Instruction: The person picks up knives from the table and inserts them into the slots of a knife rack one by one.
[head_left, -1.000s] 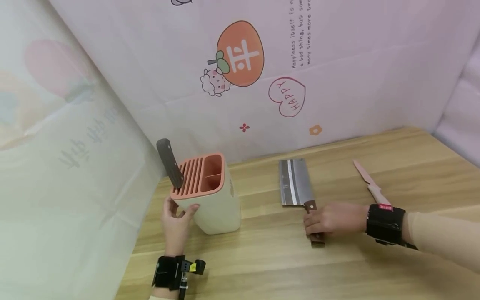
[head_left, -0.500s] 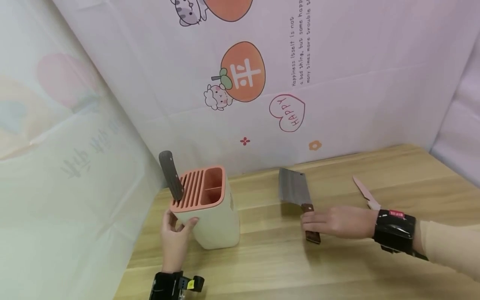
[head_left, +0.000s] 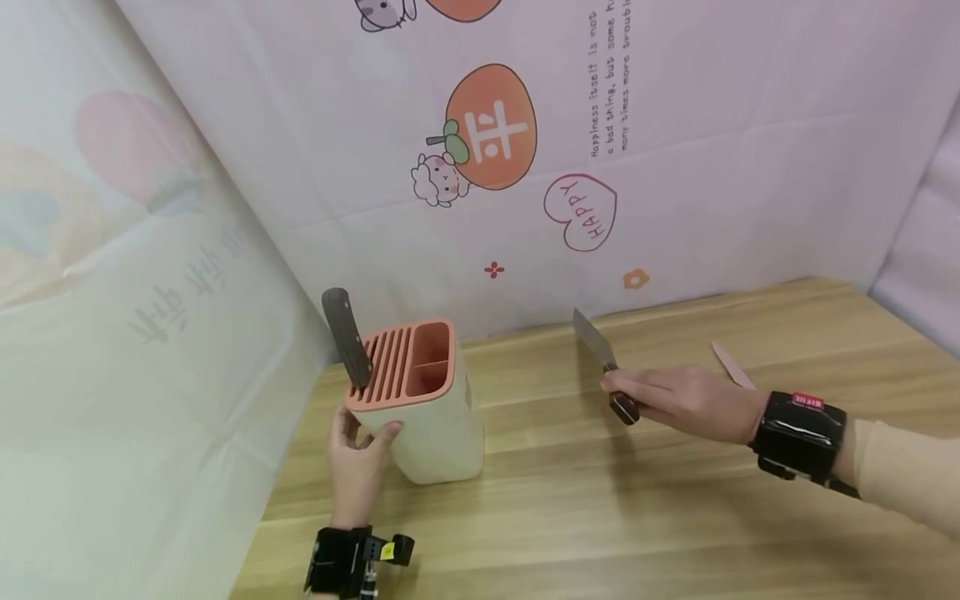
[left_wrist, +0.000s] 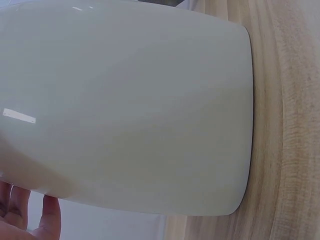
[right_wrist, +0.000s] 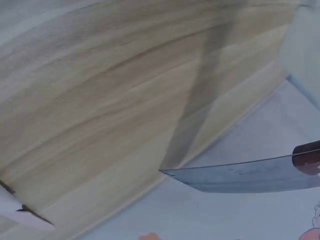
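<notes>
At the left of the head view stands a cream knife block [head_left: 441, 442] with a slotted coral top [head_left: 390, 367]. My left hand [head_left: 356, 471] grips its near left corner, thumb on the front wall and fingers round the side. A black-handled knife [head_left: 347, 337] sits in one of the leftmost slots. My right hand [head_left: 686, 402] holds a cleaver [head_left: 595, 337] by its brown wooden handle, raised off the table with the blade seen nearly edge-on. In the right wrist view the cleaver's blade [right_wrist: 240, 175] points left; the hand itself is out of that view.
A pink knife [head_left: 731, 364] lies on the wooden table [head_left: 540, 517] beyond my right wrist, its handle hidden by that arm. A printed cloth [head_left: 675, 167] hangs along the table's back edge, and a pale sheet [head_left: 135, 417] closes off the left side.
My right hand has lifted the cleaver off the table and turned it from lying flat to nearly edge-on. The left hand keeps its hold on the knife block.
</notes>
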